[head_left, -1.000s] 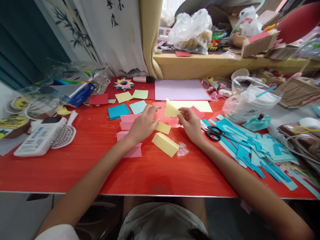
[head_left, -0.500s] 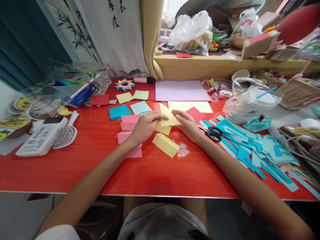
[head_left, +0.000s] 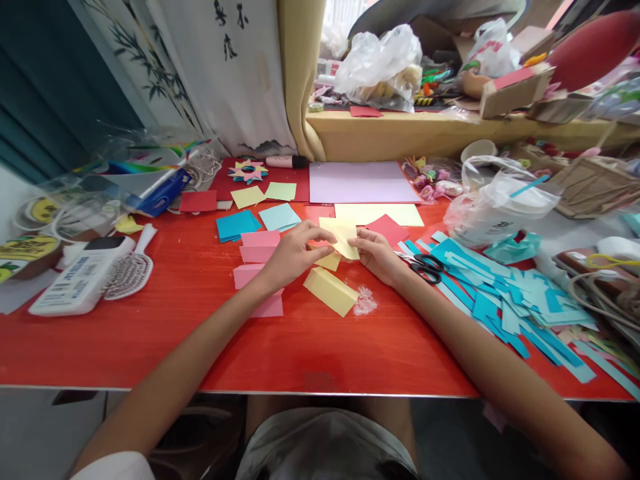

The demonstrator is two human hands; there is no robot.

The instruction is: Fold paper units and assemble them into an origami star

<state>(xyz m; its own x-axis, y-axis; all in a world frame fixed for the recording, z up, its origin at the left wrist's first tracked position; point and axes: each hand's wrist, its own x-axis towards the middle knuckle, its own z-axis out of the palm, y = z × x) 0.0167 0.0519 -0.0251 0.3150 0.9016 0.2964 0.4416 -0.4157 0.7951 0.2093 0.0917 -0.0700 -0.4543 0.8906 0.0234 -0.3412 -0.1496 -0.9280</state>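
Observation:
A yellow square of paper is held up over the table by my right hand, whose thumb and fingers pinch its right edge. My left hand is open at the paper's left side, thumb and forefinger apart; whether a fingertip touches the sheet I cannot tell. Under the hands lies another yellow paper piece, partly covered. Nearer to me is a creased yellow paper. Folded pink papers lie by my left wrist, partly hidden by it. Black-handled scissors rest beside my right wrist.
Blue paper strips are heaped on the right of the red table. Blue squares, a lilac sheet and a paper star ring lie farther back. A hairbrush is at left, a bagged cup at right.
The yellow paper has turned from a slanted, bent pose to a flatter one facing me. My left thumb and forefinger have spread apart, while my right hand still holds the edge.

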